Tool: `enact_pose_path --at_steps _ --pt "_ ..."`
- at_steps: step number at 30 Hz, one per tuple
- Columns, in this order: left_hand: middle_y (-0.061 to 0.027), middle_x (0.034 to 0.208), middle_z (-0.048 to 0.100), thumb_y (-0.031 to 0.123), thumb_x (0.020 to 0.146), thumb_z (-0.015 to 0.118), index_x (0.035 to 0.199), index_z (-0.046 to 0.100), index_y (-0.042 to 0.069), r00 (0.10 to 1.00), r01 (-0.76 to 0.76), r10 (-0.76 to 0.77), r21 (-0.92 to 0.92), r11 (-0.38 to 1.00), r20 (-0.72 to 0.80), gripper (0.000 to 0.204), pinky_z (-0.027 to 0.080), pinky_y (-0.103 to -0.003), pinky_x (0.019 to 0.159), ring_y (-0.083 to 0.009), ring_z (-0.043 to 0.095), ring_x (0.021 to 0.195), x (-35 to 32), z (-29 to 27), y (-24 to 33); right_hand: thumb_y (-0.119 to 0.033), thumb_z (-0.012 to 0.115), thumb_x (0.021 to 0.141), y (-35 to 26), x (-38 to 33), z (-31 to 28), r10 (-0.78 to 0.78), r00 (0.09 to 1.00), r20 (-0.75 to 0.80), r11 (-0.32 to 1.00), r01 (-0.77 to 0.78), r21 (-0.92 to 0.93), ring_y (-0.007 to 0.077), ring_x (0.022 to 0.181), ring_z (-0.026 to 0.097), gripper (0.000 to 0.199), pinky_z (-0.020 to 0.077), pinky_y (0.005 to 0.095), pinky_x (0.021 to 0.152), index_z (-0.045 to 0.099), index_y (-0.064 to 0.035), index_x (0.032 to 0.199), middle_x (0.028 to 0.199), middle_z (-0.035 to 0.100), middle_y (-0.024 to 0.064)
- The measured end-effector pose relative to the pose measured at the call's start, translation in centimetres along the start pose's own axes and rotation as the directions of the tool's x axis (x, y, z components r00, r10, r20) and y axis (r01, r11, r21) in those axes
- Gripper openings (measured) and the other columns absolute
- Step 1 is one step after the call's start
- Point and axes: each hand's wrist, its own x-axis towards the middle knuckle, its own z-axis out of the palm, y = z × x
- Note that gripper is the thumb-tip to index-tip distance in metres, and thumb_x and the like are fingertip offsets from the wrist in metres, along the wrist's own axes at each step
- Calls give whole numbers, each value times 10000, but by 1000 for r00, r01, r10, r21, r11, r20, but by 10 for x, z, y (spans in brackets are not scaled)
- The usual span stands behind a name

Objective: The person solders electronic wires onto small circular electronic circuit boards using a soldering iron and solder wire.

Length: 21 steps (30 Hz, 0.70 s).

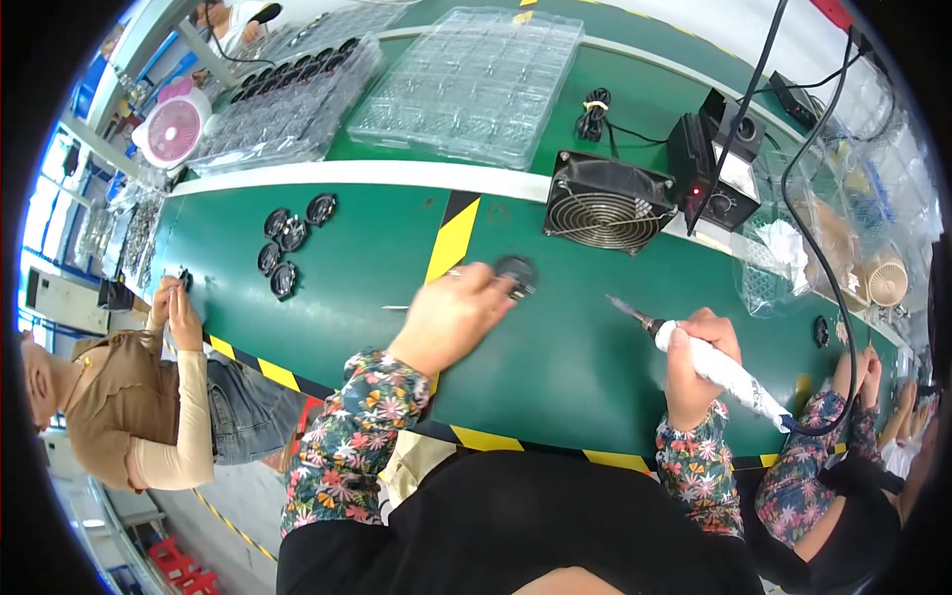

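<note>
My left hand is over the middle of the green bench, its fingertips closed on the edge of a round black part, which is blurred by motion. In my right hand is a soldering iron with a white wrapped handle. Its bare metal tip points up and left, apart from the black part. Several similar round black parts lie in a loose group on the left of the bench. Beside my left wrist lies a thin pale stick.
Past the white ledge are clear plastic trays. A black fan stands at the back right beside a black control box. The iron's cable loops at the right. Co-workers sit on both sides.
</note>
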Motion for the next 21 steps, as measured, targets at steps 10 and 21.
enact_pose_path --at_steps 10,21 --pt "-37 884 533 159 714 706 1007 645 93 954 -198 243 -237 951 178 307 498 -316 623 -198 580 686 27 8 48 -4 654 682 -4 7 -1 63 998 30 998 -63 0 173 514 508 109 406 291 498 553 -36 711 617 559 58" --pt "-152 821 627 74 829 488 777 598 -13 958 -160 -89 -769 619 -272 149 464 -277 572 -216 602 667 70 -5 57 -5 642 681 0 9 1 66 993 96 997 -70 34 148 498 463 116 361 284 468 529 -33 683 575 521 51"
